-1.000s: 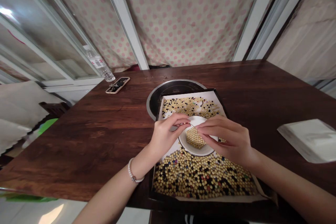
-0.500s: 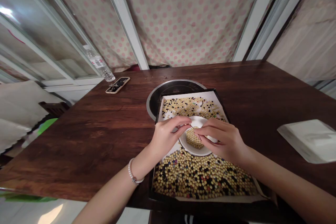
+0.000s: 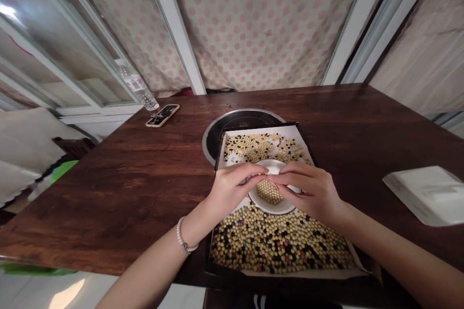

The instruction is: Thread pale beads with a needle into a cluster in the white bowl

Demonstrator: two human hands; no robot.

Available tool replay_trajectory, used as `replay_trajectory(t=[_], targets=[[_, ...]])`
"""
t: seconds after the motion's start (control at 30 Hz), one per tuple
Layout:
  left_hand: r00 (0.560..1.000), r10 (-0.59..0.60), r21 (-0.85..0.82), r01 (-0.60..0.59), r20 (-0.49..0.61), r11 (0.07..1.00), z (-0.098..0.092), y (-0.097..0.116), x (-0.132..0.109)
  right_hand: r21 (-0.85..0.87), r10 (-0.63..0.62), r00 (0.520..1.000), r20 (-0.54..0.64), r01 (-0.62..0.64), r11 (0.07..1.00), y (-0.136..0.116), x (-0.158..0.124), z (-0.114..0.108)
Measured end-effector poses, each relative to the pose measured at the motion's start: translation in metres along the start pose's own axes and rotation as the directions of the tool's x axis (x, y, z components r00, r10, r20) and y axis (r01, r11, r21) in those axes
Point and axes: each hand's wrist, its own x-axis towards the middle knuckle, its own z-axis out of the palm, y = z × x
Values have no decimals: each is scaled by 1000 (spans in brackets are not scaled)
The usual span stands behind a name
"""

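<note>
Left hand (image 3: pixel 232 183) and right hand (image 3: pixel 314 187) pinch closed above bowl (image 3: pixel 277 209) — anything held unclear. Tray (image 3: pixel 261 131) of beads (image 3: pixel 282 246) beneath bowl.

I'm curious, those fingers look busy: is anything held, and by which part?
It can't be told: left hand and right hand meet above the white bowl; anything pinched there is indistinct.

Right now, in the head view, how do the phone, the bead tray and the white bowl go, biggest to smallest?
1. Bead tray
2. White bowl
3. Phone, though it lies farther from the camera.
</note>
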Motion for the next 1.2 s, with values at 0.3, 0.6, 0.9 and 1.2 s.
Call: replay_trajectory(t=[0.3,0.6,0.9,1.2], targets=[[999,49,-40,-48,19,998,1,-1,-1,17,10,1000,14,-10,1000,-2,2,1],[999,37,-37,-36,29,999,1,-3,0,27,-1,1000,-5,1,1000,-3,1,1],[999,26,-26,-25,37,999,2,-2,0,8,-3,1000,-3,3,1000,-2,1,2],[995,72,-62,-68,63,996,0,-5,0,24,0,1000,-2,0,1000,-3,2,2]])
